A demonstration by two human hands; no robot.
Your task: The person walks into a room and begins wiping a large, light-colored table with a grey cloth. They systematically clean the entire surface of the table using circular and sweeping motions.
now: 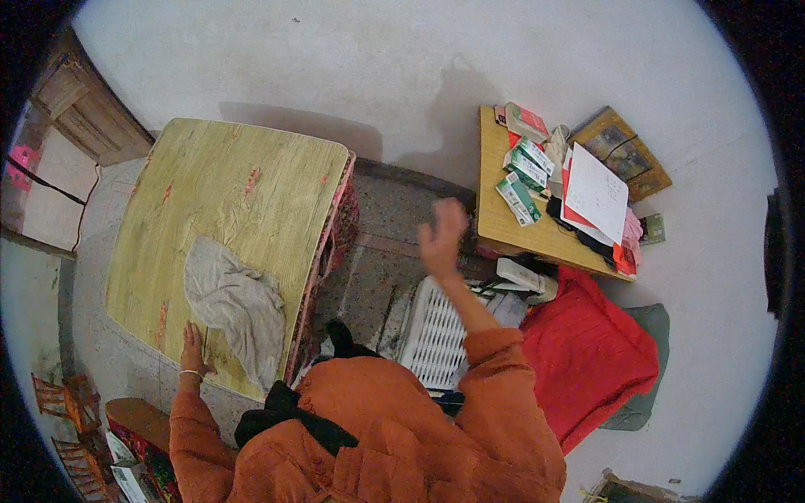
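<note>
— Where do the hands stand?

— The left hand (193, 345) lies flat at the near edge of a yellow-green table (251, 176), fingers together and pressed down, holding nothing. The right hand (442, 237) is raised in mid-air between the table and a low wooden desk (503, 222), fingers loosely spread and empty, slightly blurred.

— And the cloth?

— A crumpled grey cloth (236, 306) lies on the tabletop just beside the left fingers, toward the person's right and a little beyond the fingertips. Its long axis runs from the far left down toward the near edge. The left hand is by far the nearer; the right is well apart, across the gap.

— The surroundings?

— The tabletop is worn, with reddish marks. Below the right hand sits a white slatted crate (432, 331); a red blanket (587, 352) lies beside it. The desk carries green boxes (524, 180) and a white sheet of paper (597, 193). A pale plastered wall stands behind.
</note>
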